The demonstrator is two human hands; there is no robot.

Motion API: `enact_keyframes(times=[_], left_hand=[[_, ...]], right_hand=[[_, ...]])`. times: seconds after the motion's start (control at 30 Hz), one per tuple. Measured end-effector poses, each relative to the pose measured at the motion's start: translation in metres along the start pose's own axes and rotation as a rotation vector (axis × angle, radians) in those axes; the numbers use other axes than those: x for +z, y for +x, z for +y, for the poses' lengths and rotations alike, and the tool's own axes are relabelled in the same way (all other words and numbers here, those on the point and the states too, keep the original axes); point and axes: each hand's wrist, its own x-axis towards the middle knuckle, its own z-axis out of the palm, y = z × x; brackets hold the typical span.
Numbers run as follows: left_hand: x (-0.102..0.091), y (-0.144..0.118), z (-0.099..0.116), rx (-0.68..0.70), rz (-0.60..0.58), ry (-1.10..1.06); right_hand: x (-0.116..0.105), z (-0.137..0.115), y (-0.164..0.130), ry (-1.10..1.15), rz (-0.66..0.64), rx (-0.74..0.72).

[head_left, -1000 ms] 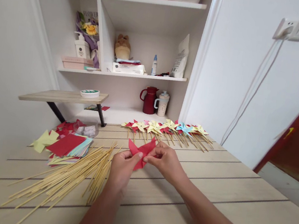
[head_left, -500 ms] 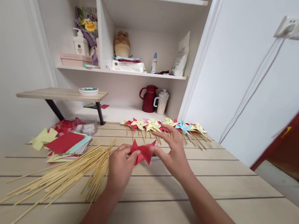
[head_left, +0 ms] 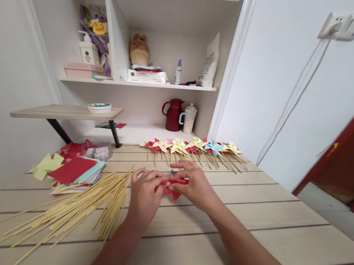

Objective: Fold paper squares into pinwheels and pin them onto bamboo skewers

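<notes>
Pinching from both sides, we had the red paper piece [head_left: 174,186] caught between our two hands, low over the table [head_left: 249,230] and just in front of us. Our left hand [head_left: 146,192] closed its fingers [head_left: 157,177] on the paper's left edge, and our right hand [head_left: 194,186] curled over its right side, thumb and fingers clamped on it. Whether the paper touched the tabletop, we could not tell. Just left of our left hand lay the fanned bundle of bamboo sticks [head_left: 77,210], and beyond that the stack of coloured paper squares [head_left: 74,171], red on top. Further back, near the shelf, a row of finished pinwheels [head_left: 191,147] stretched across the table. A red jug [head_left: 173,114] and a speckled mug [head_left: 188,119] stood behind them.
</notes>
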Motion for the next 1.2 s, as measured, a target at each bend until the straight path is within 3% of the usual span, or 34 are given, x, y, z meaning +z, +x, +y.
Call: enact_keyframes(times=[0.33, 0.47, 0.57, 0.67, 0.83, 1.03, 1.2], left_hand=[[0.007, 0.006, -0.009, -0.19, 0.023, -0.227], [0.0, 0.007, -0.012, -0.376, 0.156, -0.463], [-0.004, 0.007, -0.012, -0.551, 0.249, -0.671], [-0.003, 0.005, -0.005, -0.604, 0.127, -0.856], [0.001, 0.001, 0.013, -0.556, -0.056, -1.057], [0.001, 0.002, 0.011, -0.639, 0.004, -1.056], [0.003, 0.001, 0.006, -0.63, 0.014, -0.996]], right_hand=[[0.004, -0.006, 0.0, 0.4, -0.019, 0.171], [0.0, -0.006, 0.003, 0.717, 0.026, 0.401], [-0.005, -0.008, 0.006, 0.871, 0.112, 0.489], [-0.008, -0.012, 0.008, 0.955, 0.168, 0.502], [0.001, -0.015, 0.006, 1.01, 0.177, 0.499], [0.011, -0.016, 0.003, 1.006, 0.148, 0.484], [0.014, -0.018, 0.002, 0.996, 0.1, 0.47]])
